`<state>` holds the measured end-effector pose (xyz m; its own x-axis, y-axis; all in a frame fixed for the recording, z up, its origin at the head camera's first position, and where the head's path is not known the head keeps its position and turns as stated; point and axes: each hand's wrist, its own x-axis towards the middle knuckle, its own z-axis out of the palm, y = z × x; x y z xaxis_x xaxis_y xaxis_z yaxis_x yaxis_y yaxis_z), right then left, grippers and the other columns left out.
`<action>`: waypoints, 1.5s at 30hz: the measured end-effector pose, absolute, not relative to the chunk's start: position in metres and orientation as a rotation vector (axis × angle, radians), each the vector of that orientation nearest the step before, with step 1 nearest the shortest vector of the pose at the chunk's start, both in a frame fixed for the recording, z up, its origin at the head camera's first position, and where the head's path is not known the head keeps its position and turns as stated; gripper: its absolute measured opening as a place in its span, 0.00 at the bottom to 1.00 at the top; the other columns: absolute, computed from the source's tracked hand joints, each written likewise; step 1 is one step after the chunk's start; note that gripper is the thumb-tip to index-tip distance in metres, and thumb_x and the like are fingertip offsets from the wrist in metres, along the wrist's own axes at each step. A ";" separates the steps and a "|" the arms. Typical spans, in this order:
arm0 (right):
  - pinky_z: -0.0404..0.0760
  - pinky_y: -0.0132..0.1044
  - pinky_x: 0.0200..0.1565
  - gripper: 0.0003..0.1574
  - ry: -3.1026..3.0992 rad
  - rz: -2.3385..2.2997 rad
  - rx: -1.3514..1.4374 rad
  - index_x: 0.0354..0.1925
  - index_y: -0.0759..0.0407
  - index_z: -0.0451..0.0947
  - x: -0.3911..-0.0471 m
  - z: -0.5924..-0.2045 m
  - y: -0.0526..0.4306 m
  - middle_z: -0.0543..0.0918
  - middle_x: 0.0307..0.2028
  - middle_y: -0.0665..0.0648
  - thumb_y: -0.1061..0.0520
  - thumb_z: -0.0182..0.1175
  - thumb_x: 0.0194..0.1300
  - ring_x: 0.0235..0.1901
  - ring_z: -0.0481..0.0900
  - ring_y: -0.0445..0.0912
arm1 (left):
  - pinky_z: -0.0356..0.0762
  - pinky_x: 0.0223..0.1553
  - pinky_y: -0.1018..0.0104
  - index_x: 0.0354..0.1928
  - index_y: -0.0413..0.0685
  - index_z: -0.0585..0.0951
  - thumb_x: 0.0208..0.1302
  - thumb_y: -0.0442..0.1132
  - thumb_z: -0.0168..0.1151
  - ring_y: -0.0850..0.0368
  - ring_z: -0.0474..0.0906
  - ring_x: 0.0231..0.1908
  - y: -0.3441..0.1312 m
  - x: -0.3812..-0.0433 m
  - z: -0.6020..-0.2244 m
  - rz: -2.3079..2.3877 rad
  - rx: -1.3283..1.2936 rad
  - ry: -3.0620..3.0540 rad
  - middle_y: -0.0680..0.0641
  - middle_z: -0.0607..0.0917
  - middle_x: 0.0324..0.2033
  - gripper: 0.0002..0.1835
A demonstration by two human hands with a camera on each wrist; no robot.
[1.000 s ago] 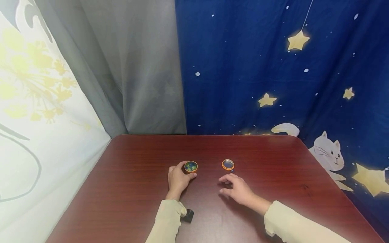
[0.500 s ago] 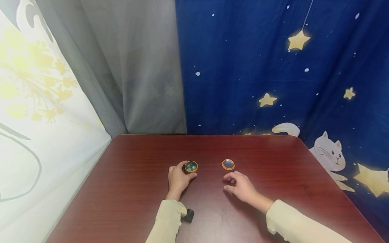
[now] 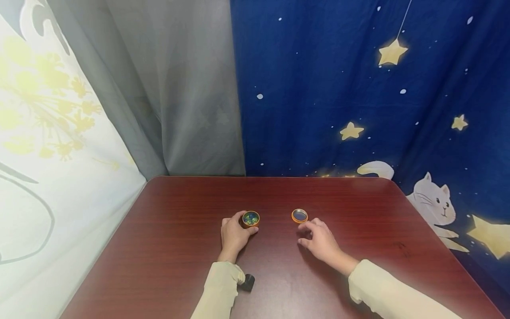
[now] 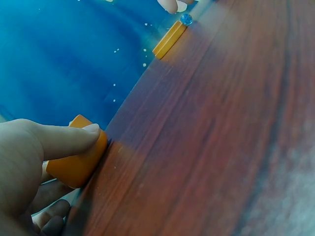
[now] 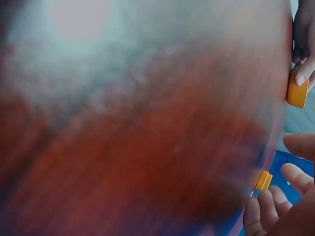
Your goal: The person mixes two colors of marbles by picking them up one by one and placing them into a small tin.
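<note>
My left hand [image 3: 234,234] grips a small round orange tin [image 3: 251,225], thumb on the near side. Several blue and green glass marbles [image 3: 251,218] lie inside it. To the right, an orange ring-shaped lid [image 3: 299,216] with a grey inside rests on the tabletop. One blue glass marble [image 4: 186,19] sits beside the lid in the left wrist view; my right hand covers it in the head view. My right hand [image 3: 322,241] hovers just by the lid and that marble, fingers loosely bent with nothing between them. From the right wrist, the lid [image 5: 264,180] shows just past the fingertips.
Everything lies on a dark red wooden table [image 3: 191,199] with rounded far corners. A black object [image 3: 248,282] shows at the left sleeve's cuff. Behind the table hang a grey curtain [image 3: 199,110] and a blue starry curtain [image 3: 303,110].
My right hand has moved right and away from me, up to the lid, and now hides the loose marble in the head view. The left hand and tin stay put.
</note>
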<state>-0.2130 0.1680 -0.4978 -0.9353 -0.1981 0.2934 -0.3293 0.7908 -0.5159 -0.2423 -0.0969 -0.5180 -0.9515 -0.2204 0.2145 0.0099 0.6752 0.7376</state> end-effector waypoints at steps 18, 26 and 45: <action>0.73 0.49 0.43 0.22 -2.896 0.754 0.315 0.43 0.53 0.82 -0.226 -0.494 0.171 0.77 0.39 0.53 0.55 0.75 0.48 0.42 0.72 0.52 | 0.70 0.48 0.51 0.56 0.51 0.81 0.40 0.48 0.82 0.47 0.69 0.48 -0.096 -0.243 -0.518 -1.151 0.176 -2.604 0.47 0.83 0.40 0.36; 0.73 0.48 0.41 0.21 -2.904 0.740 0.331 0.42 0.54 0.82 -0.229 -0.494 0.172 0.76 0.36 0.53 0.56 0.75 0.46 0.39 0.72 0.51 | 0.70 0.48 0.50 0.57 0.52 0.81 0.40 0.48 0.82 0.47 0.69 0.48 -0.096 -0.242 -0.518 -1.160 0.184 -2.612 0.47 0.83 0.40 0.36; 0.74 0.43 0.38 0.15 -2.927 0.748 0.398 0.34 0.53 0.83 -0.240 -0.488 0.172 0.77 0.31 0.49 0.57 0.75 0.46 0.34 0.75 0.45 | 0.70 0.48 0.50 0.57 0.51 0.81 0.40 0.48 0.82 0.47 0.70 0.48 -0.096 -0.241 -0.518 -1.157 0.177 -2.603 0.47 0.83 0.40 0.36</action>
<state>-0.2399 0.1719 -0.4880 -0.9615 -0.2272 0.1544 -0.2734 0.8457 -0.4583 -0.2410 -0.0963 -0.5180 -0.9513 -0.2260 0.2096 0.0042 0.6705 0.7419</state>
